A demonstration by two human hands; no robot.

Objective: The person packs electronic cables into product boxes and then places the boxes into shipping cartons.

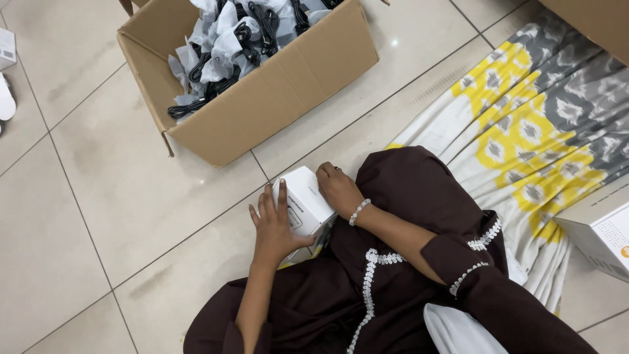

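A small white box rests against my dark brown garment, just above the tiled floor. My left hand lies flat on its near left side, fingers spread and pointing away from me. My right hand, with a white bead bracelet at the wrist, grips the box's right edge. Both hands hold the box between them. The box's underside is hidden.
An open cardboard box full of black cables in clear bags stands on the floor ahead. A grey, yellow and white patterned cloth lies at the right, with another white box at the right edge and a cardboard corner at top right.
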